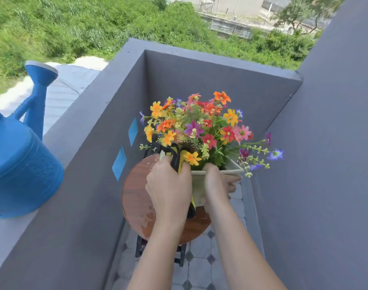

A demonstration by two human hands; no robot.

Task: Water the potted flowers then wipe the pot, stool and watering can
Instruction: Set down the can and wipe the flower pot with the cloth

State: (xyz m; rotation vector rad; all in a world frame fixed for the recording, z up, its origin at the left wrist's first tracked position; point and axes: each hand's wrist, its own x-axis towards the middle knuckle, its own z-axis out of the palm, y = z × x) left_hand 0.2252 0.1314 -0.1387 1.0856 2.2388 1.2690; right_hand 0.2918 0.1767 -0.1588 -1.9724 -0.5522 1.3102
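**Pot-wiping stage: both hands on the planter, balcony corner**

Nearest: two bare forearms reach in from the bottom edge.

Left hand (168,185): fingers clenched around a yellow-and-black cleaning cloth (180,159), pressing it against the near-left side and rim of the pot. Part of the cloth hangs below the hand, along the pot's side.

Right hand (215,185): fingers wrapped over the rim and near-right side of the pale square planter pot (200,183), steadying it.

Pot: stands on the round reddish-brown wooden stool (137,197), towards its far-right side. The stool's top has worn, pale patches at the near edge; its dark legs rest on the grey patterned floor tiles (200,266).

Above the pot: a mixed bunch of orange, yellow, red, pink and purple flowers (202,128), with long stems leaning out to the right.

Left, further off: the big blue plastic watering can (22,170) sits on top of the grey balcony wall (91,143), well apart from the hands.

Beyond: green scrub and a fenced building below.

Judged step: wiping the pot; stool and can probably remain.

Risks: a hard rub could slide or tip the top-heavy pot towards the stool's edge. The cloth may snag the trailing stems. The can stands on an open ledge, and a careless reach could knock it over the drop.
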